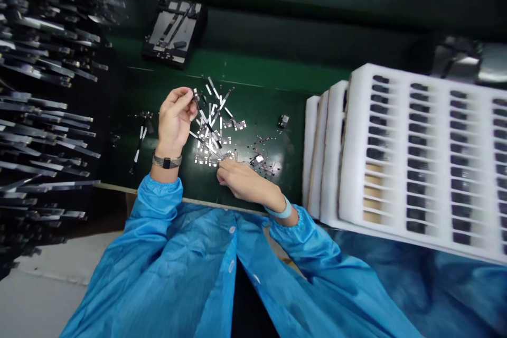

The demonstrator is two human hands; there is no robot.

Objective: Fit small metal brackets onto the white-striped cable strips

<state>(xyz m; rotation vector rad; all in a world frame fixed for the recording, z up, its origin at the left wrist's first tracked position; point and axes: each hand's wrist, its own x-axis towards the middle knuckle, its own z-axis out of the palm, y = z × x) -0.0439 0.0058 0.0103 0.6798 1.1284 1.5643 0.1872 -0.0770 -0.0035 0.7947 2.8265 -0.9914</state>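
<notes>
My left hand is raised over the left of the green work surface, thumb and fingers pinching a small electronic part; a dark flat strip seems to hang from it. Lower and to the right, my right hand is closed near the surface. From its fingers a slim metal tool, apparently tweezers, points up and left; its grip is partly hidden. Between and beyond the hands lies a loose pile of silver and black flex cables with small metal-ended pieces.
Many strips hang in a dense rack at left. White foam trays with dark parts in slots stand at right. A black box sits at the back. Small wired parts and a little block lie right of the pile.
</notes>
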